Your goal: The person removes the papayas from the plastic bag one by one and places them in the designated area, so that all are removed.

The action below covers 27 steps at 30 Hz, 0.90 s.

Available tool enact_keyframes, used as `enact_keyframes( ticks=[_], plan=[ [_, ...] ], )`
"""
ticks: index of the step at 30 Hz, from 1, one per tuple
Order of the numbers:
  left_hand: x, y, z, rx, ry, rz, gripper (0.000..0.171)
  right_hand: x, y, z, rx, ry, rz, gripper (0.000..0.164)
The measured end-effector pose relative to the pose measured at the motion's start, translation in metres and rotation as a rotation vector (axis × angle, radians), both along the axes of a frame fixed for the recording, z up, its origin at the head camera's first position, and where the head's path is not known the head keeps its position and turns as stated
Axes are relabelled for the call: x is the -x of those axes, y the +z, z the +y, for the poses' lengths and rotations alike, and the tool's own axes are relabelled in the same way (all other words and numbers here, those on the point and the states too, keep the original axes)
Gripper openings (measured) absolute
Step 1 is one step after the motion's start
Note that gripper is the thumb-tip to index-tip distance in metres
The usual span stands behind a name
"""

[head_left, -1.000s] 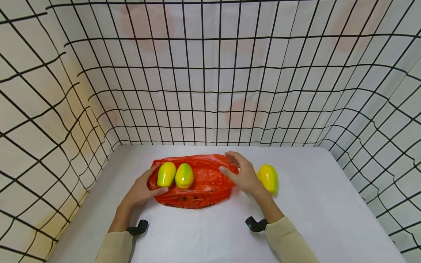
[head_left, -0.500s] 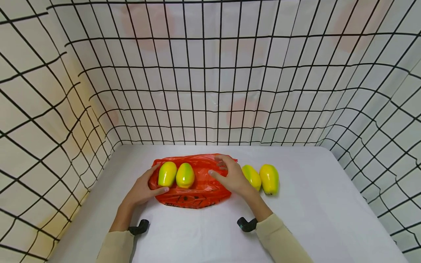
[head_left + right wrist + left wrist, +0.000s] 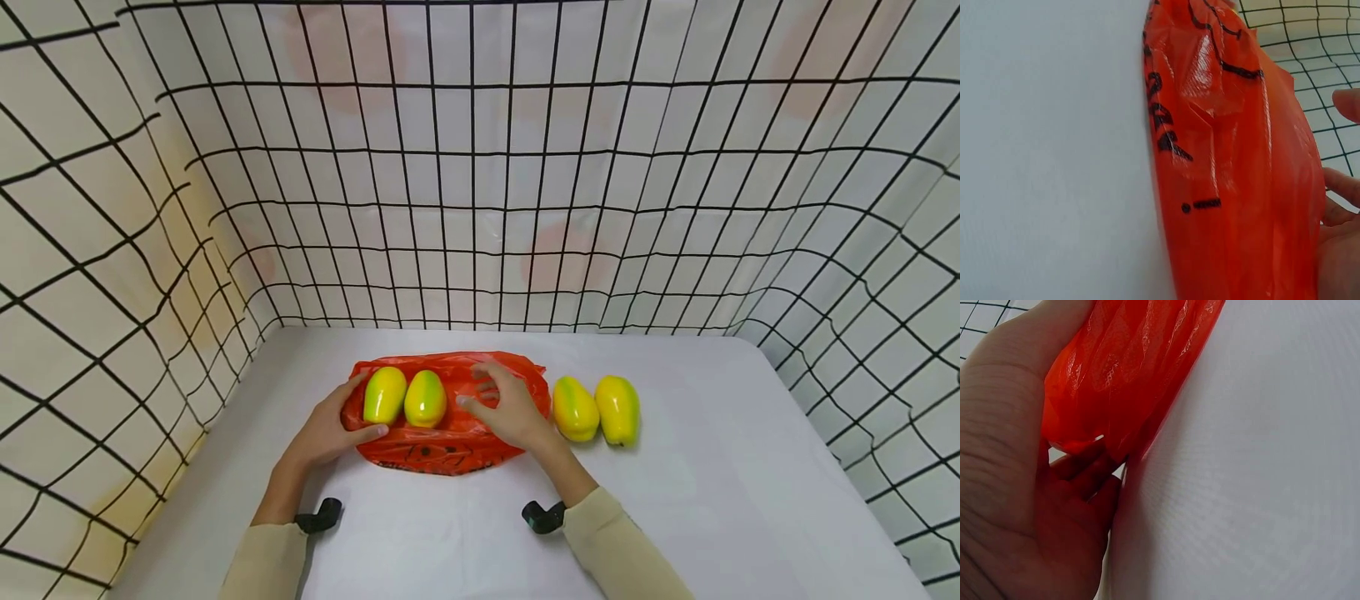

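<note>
Your left hand holds the left end of the red bag, thumb along the near edge and fingers curved round the far side. Your right hand is over the bag's right part, thumb and fingers spread with a gap between them, pinching nothing; whether it touches the plastic you cannot tell. The bag lies on the white table, its mouth wide, black print on its near side. Two yellow-green fruits sit side by side in its left half: the left fruit beside your left hand, the inner fruit next to it. On the table just right of the bag, the near fruit and the outer fruit stand close together.
</note>
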<state>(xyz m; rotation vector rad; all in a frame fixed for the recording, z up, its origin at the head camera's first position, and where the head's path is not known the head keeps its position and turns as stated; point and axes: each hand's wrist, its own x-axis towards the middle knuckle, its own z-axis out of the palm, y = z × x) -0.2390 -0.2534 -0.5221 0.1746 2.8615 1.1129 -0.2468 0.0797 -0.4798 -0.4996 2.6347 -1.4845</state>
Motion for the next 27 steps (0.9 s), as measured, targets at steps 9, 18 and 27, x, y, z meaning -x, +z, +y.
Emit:
enact_keyframes(
  ticks=[9,18,27],
  plan=[
    [0.001,0.000,0.002,-0.001,0.005,-0.002,0.115,0.004,-0.010,-0.019,-0.015,0.013,-0.046,0.074],
    [0.002,-0.001,0.001,0.003,0.001,-0.002,0.114,0.003,-0.012,-0.040,-0.040,-0.028,-0.086,0.083],
    [0.002,-0.002,0.001,0.010,0.001,0.013,0.113,0.004,-0.017,-0.057,-0.084,-0.027,-0.112,0.092]
  ],
)
